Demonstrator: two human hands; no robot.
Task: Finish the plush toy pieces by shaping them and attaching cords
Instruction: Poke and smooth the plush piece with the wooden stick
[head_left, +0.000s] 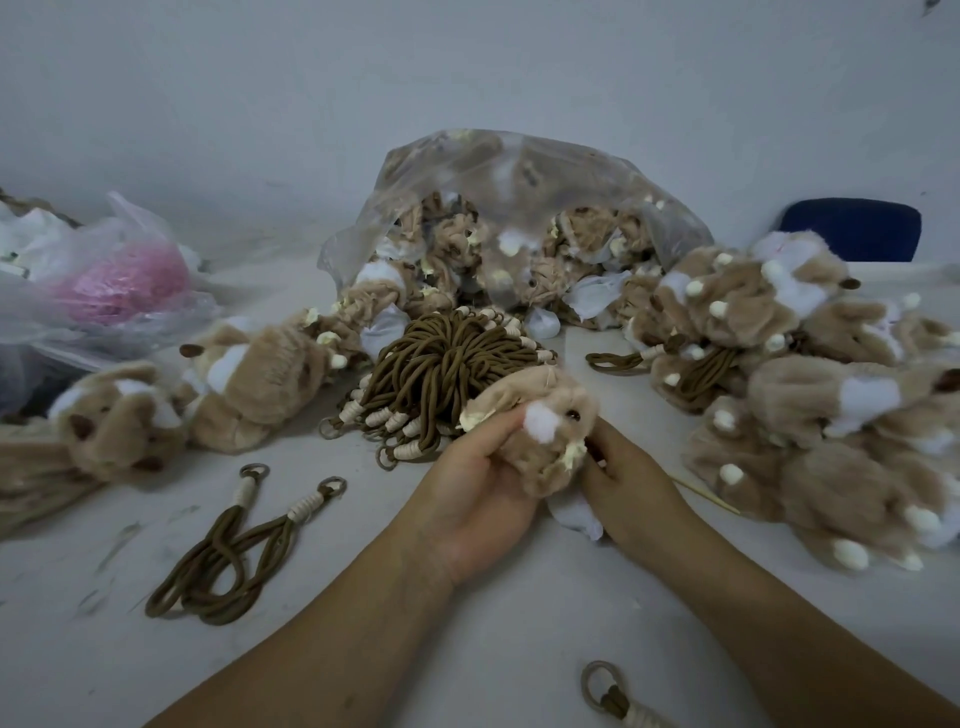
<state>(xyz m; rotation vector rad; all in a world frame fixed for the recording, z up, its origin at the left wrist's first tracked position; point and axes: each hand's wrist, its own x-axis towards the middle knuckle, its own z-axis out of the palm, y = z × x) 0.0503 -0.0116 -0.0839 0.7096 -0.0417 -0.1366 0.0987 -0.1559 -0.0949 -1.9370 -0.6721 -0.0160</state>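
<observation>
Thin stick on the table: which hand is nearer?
Right. The right hand lies just left of the stick; the left hand is farther left, beyond the plush toy both hands hold.

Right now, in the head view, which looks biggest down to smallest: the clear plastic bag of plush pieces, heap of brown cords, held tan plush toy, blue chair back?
1. clear plastic bag
2. heap of brown cords
3. tan plush toy
4. blue chair back, but it stands farthest, so real size is unsure.
</observation>
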